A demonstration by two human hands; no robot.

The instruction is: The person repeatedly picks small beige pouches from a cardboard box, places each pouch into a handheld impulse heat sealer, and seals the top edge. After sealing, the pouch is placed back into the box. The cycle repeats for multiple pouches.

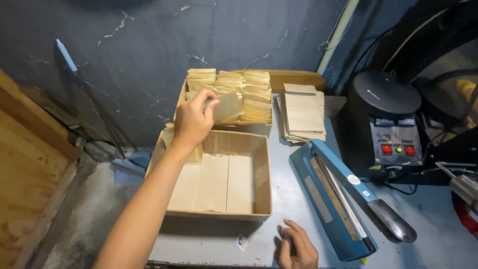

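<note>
My left hand is stretched forward over the boxes and pinches a small tan paper pouch by its left edge. The pouch hangs just in front of a far cardboard box packed with rows of the same tan pouches. Below my left arm sits a nearer, open cardboard box with only a few pouches lying at its back left corner. My right hand rests on the grey table near the front edge, fingers loosely curled, holding nothing.
A loose stack of tan pouches lies right of the far box. A blue impulse heat sealer with its arm raised sits beside my right hand. Behind it stands a black machine with red buttons. A small sticker lies on the table.
</note>
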